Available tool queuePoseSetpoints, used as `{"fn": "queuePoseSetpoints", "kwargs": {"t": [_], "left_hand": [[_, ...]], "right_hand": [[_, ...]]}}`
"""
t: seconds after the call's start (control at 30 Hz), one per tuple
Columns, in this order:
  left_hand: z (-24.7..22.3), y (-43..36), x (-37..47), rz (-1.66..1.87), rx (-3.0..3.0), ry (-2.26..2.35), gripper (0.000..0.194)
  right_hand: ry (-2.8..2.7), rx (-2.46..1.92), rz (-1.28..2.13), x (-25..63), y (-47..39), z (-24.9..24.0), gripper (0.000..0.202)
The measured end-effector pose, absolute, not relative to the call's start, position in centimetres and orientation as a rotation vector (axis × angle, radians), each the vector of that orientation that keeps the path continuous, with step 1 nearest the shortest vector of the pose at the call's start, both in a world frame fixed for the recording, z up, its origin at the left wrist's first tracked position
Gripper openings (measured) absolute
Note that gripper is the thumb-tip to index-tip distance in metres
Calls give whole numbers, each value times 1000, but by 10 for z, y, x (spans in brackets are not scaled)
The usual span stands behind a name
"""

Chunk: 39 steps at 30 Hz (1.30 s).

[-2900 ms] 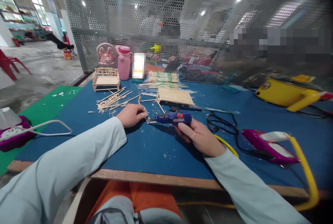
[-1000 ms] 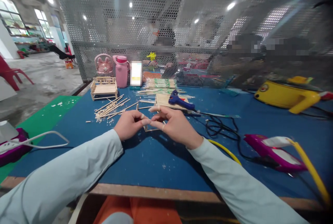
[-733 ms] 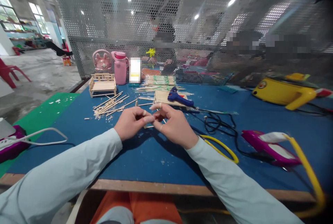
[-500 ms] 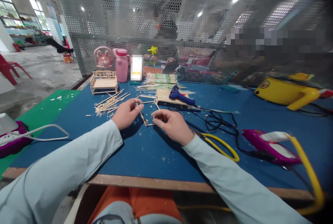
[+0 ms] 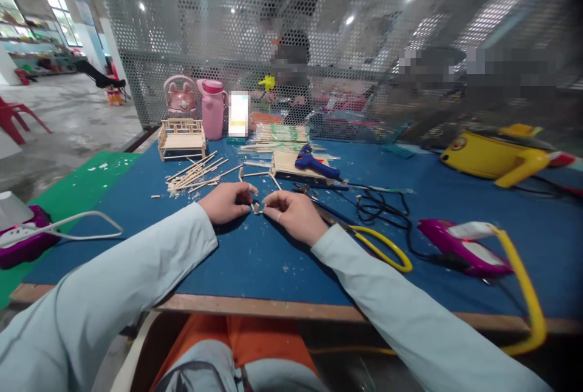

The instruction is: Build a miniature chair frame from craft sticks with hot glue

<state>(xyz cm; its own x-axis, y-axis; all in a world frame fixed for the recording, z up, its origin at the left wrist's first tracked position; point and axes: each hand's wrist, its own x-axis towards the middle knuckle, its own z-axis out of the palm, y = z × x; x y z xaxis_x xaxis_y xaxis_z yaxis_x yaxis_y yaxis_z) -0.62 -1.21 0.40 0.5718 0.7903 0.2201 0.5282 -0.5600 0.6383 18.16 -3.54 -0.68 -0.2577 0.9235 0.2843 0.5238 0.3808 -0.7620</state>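
A small four-sided frame of thin wooden sticks (image 5: 255, 173) lies on the blue tabletop, with short upright pieces at some corners. My left hand (image 5: 228, 202) is closed on the frame's left side near its front corner, thumb and fingertips pinching there. Just across that corner, my right hand (image 5: 294, 213) pinches the front stick. A short upright peg (image 5: 256, 207) shows between the two hands. My fingers hide parts of the left and front sticks.
Loose sticks (image 5: 194, 176) lie left of the frame. Behind stand a miniature wooden bench (image 5: 182, 140), a pink bottle (image 5: 212, 111) and a phone (image 5: 238, 114). A blue glue gun (image 5: 314, 163) rests on a stick-built panel (image 5: 285, 164). Yellow-handled pliers (image 5: 382, 249) and a purple power strip (image 5: 462, 246) lie right.
My left hand has slid down along the frame's left side toward the front corner. My right hand has shifted slightly left, so the hands are closer together.
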Motion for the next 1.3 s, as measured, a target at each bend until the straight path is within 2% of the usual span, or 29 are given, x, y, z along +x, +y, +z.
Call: {"fn": "queuePoseSetpoints", "kwargs": {"t": [0.23, 0.4, 0.67, 1.13, 1.3], "left_hand": [[3, -12, -5, 645, 2314, 1030, 43], [2, -12, -4, 645, 2312, 1032, 42], [-2, -12, -2, 703, 2339, 1066, 20], [1, -14, -1, 687, 2353, 1094, 22], [4, -12, -5, 682, 2304, 1013, 27]], "right_hand": [[-1932, -1233, 628, 179, -38, -9, 26], [-1935, -1222, 599, 177, -39, -9, 23], [-1875, -1205, 615, 173, -39, -10, 17], [-1939, -1200, 655, 176, -38, -13, 21], [-1973, -1241, 532, 180, -38, -8, 21]]}}
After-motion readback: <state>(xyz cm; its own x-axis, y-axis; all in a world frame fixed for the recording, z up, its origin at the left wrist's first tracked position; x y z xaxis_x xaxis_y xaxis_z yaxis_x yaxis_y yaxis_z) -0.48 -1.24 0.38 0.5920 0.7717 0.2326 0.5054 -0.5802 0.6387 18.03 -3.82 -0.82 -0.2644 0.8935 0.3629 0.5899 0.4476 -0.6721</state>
